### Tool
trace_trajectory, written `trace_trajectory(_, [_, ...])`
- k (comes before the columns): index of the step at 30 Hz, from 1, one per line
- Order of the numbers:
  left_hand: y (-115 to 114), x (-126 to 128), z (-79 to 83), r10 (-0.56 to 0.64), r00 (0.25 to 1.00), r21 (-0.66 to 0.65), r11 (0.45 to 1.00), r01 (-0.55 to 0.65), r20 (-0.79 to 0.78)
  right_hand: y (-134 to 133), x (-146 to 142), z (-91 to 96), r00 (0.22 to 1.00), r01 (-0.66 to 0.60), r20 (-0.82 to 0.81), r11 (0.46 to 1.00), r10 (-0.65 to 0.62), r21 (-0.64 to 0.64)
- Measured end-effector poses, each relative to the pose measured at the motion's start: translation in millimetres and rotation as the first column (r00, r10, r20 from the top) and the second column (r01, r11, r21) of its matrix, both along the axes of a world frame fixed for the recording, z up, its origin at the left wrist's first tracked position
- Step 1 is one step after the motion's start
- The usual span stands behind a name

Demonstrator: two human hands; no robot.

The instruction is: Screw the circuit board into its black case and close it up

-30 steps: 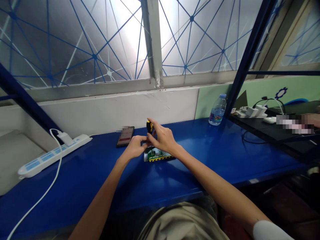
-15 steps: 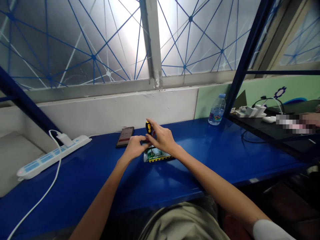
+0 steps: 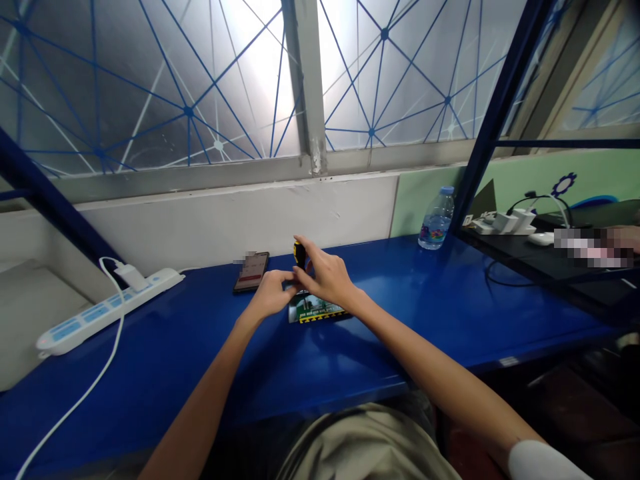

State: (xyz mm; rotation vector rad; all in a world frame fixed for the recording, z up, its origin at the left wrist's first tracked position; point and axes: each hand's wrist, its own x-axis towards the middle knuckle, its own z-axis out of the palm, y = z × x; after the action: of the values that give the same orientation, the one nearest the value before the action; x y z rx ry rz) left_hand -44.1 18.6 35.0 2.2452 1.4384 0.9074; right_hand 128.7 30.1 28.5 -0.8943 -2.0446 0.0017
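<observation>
Screwdriver with a rounded black-and-yellow handle (image 3: pixel 299 253) stands roughly upright at eleven o'clock from a green rectangular circuit board with a yellow-and-black edge (image 3: pixel 316 309), which lies on the glossy blue counter (image 3: pixel 410 287). The bare right hand (image 3: pixel 327 277), at twelve o'clock of the board, has its fingers wrapped around the handle. The bare left hand (image 3: pixel 270 293), at about ten o'clock, has thumb and fingers brought together beside the tool; whether they pinch the shaft or something else cannot be told.

The screwdriver is probably light and rigid, best taken by the thick handle. The board looks thin, stiff and fragile; its long edges seem the safest hold, clear of the components.

Counted on the counter: one screwdriver, one board, one dark flat phone (image 3: pixel 253 272) at ten o'clock, one long white plastic power strip (image 3: pixel 83 323) at nine, and one clear blue-capped plastic bottle (image 3: pixel 435 227) at two. Far off near three o'clock shows one hand of another person (image 3: pixel 625 239).
</observation>
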Motion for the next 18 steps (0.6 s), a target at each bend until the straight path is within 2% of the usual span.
trace_trajectory(6, [0.2, -1.0, -1.3, -0.057, 0.998, -0.009, 0.998, 0.057, 0.022, 0.3, 0.4, 0.4, 1.0, 0.006, -0.005, 1.0, -0.006, 0.006])
trace_trajectory(12, [0.8, -1.4, -3.1, 0.004, 1.0, 0.035, 0.999, -0.004, 0.016, 2.6, 0.5, -0.9, 1.0, 0.003, -0.016, 1.0, -0.003, 0.008])
trace_trajectory(18, [0.3, -0.2, -1.6, 0.007, 0.998, 0.038, 0.999, -0.01, 0.066, 3.4, 0.1, -1.7, 0.999, -0.003, -0.035, 1.0, 0.003, 0.011])
